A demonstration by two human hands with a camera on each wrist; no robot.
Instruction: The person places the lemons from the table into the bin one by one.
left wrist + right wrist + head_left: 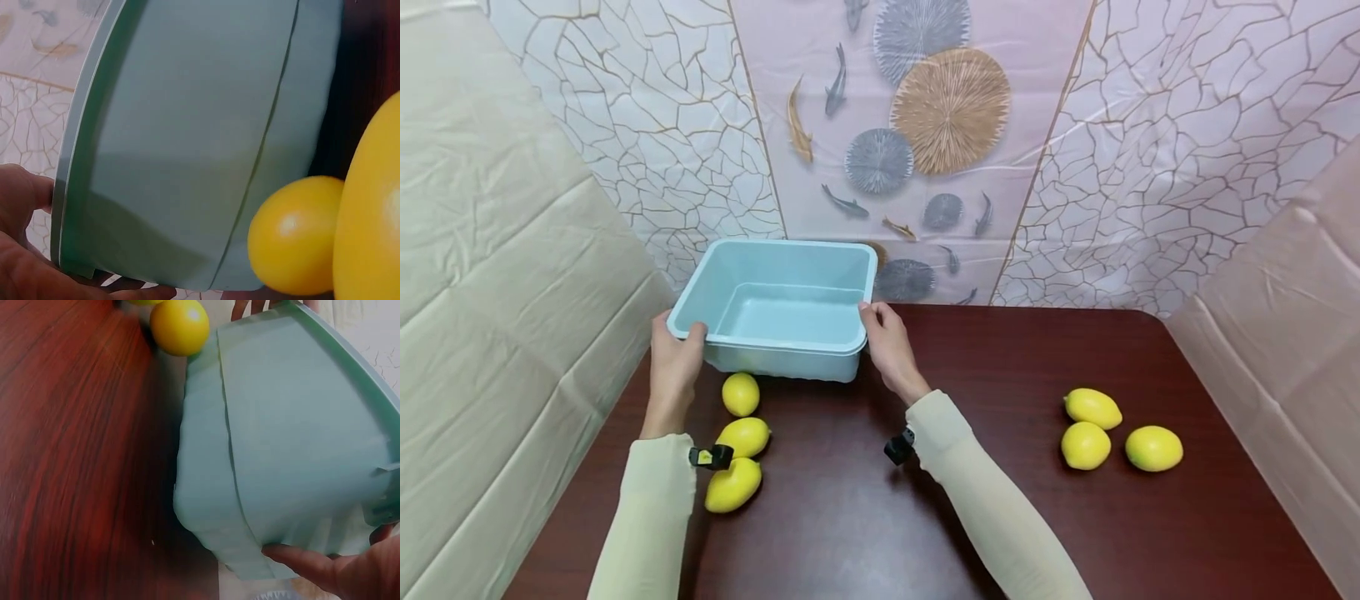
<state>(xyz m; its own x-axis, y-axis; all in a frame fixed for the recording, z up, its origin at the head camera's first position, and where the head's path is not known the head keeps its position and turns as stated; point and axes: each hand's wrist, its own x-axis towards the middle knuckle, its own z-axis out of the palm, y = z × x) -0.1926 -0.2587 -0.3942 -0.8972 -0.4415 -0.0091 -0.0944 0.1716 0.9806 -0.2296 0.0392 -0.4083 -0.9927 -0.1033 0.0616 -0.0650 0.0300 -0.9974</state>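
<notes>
A light blue plastic bin (793, 319) is at the back left of the table, its inside bare. My left hand (675, 367) grips its near left corner, thumb over the rim and fingers outside. At the right side, my right hand (891, 346) holds the bin with the thumb at the rim and fingers against the outer wall. A lemon (741, 394) lies just in front of the bin, also seen beside its wall as a yellow lemon (297, 236) in the left wrist view. Whether the bin's base touches the table cannot be told.
Two more lemons, one further back (744, 437) and one nearer (733, 485), lie beside my left forearm. Three lemons (1086, 446) sit grouped on the right of the dark wood table (970, 367). Cloth-covered walls (1247, 167) stand behind and on both sides.
</notes>
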